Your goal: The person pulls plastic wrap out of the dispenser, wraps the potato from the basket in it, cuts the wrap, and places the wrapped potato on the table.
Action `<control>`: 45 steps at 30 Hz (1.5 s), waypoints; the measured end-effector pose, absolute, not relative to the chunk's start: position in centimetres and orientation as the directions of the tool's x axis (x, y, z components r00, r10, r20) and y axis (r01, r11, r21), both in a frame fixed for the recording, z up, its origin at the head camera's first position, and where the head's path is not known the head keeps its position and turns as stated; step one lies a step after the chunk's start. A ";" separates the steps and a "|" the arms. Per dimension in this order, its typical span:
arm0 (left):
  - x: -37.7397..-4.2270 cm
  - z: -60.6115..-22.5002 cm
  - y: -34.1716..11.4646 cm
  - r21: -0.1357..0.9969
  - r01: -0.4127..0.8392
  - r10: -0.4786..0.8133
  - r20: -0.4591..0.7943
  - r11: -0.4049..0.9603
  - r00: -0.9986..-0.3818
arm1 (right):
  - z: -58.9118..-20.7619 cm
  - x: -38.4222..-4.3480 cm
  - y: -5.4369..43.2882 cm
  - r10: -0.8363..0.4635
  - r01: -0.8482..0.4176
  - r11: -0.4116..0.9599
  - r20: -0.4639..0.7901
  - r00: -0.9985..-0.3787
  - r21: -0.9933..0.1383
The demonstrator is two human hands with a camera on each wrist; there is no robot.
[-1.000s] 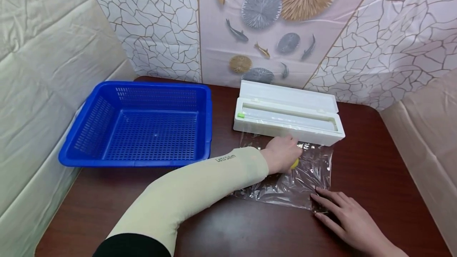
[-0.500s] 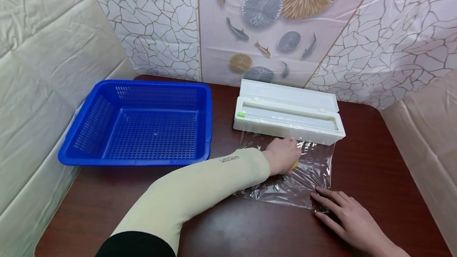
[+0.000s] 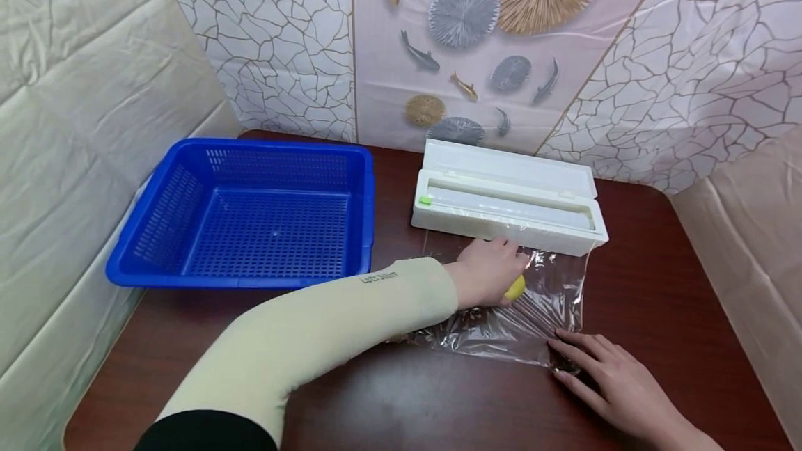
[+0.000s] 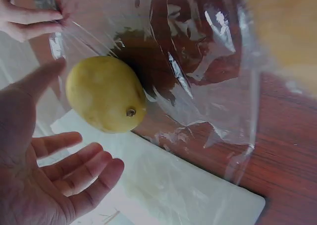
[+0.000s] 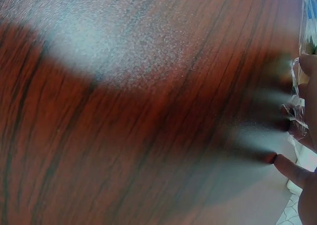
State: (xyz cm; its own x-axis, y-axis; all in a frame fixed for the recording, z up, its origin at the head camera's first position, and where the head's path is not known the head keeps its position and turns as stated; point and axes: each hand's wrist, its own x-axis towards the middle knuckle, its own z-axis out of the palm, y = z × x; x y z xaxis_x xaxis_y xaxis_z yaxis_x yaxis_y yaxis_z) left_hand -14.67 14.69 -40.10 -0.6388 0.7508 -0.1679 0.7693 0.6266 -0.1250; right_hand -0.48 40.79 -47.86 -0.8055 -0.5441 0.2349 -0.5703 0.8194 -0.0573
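Observation:
A yellow lemon [image 3: 515,288] [image 4: 105,93] lies on a sheet of clear plastic wrap [image 3: 541,312] [image 4: 198,61] pulled out from a white wrap dispenser box [image 3: 507,204]. My left hand [image 3: 485,271] [image 4: 44,185] hovers beside the lemon with its fingers spread and straight; in the left wrist view nothing is held. My right hand [image 3: 601,381] lies flat on the table, its fingertips [image 5: 292,168] pressing the sheet's near right corner.
A blue perforated basket [image 3: 250,211], with nothing in it, stands at the left of the dark wooden table [image 3: 658,284]. The dispenser's lid is open at the back. Patterned sheeting walls in the table on three sides.
My left hand has drawn slightly left off the lemon, so more of the lemon shows. The wrap has bunched a little under the forearm. The right hand has stayed put.

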 end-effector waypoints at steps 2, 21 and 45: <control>-14.0 -39.8 13.7 -0.140 0.776 0.759 -0.161 0.615 -0.630 | -47.8 -0.5 40.8 -0.545 -0.571 0.819 0.234 -0.805 -0.056; -6.5 -42.7 8.0 -0.388 0.806 0.815 -0.193 0.447 -0.546 | -47.7 -1.0 41.2 -0.563 -0.595 0.801 0.259 -0.785 -0.061; -5.9 -44.1 7.2 -0.388 0.815 0.853 -0.122 0.429 -0.507 | -48.0 -2.0 41.9 -0.581 -0.647 0.762 0.394 -0.712 -0.045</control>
